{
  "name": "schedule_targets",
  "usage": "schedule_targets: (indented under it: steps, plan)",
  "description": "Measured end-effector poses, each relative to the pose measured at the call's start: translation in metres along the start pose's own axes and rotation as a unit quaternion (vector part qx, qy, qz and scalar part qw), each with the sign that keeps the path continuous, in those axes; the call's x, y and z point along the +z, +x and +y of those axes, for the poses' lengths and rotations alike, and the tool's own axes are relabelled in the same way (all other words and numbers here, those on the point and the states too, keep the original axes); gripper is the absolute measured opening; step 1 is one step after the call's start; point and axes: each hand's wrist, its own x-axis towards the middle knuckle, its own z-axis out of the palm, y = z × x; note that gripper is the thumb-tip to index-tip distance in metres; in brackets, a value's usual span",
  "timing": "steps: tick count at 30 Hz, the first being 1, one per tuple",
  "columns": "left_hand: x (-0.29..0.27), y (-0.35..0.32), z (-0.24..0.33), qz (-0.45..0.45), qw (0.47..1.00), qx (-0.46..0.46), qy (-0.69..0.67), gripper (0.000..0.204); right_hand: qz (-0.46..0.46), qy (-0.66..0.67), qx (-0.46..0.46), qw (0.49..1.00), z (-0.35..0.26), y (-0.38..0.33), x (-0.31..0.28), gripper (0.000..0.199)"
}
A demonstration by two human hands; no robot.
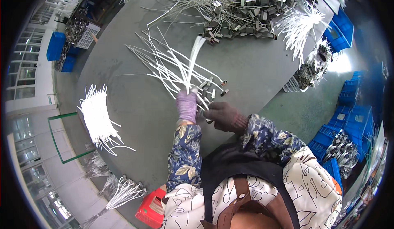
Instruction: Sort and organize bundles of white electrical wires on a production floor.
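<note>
My left hand, in a purple glove, is closed around a bunch of white sleeved wires that stands up from the fist and fans out above it. My right hand, in a dark glove, is shut on a small metal piece at the lower end of that bunch, right next to the left hand. More white wires with small metal clips at their ends lie spread on the grey table just beyond both hands.
A heap of grey metal clips and thin wires covers the table's far side. White sleeve bundles lie at the left and far right. A red box sits near my left elbow. Blue crates stand on the floor to the right.
</note>
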Motion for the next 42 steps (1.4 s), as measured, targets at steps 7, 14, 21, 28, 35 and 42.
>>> schedule_targets:
  steps: [7,14,21,28,35,42]
  plan:
    - [-0.056,-0.021,0.004,0.096,0.970,0.070,-0.212,0.015,0.259,-0.299,0.043,0.917,-0.032,0.070,-0.080,0.058]
    - [-0.050,-0.001,-0.008,-0.145,0.877,-0.009,-0.459,0.032,0.352,-0.381,-0.036,0.854,0.038,0.131,-0.139,0.036]
    - [-0.011,-0.035,0.026,-0.142,0.916,-0.033,-0.374,0.023,0.323,0.407,-0.034,0.854,0.067,0.010,-0.142,0.009]
    - [0.087,-0.067,0.040,-0.258,0.856,-0.092,-0.438,0.016,0.290,0.036,-0.050,0.955,0.009,-0.067,-0.060,0.019]
    - [0.172,-0.067,-0.001,-0.324,0.773,-0.261,-0.479,0.022,0.288,0.115,-0.011,0.951,0.091,-0.231,0.002,0.019]
    - [0.225,-0.124,-0.017,-0.231,0.815,-0.229,-0.479,0.027,0.392,0.256,0.217,0.857,0.074,-0.291,0.003,0.021]
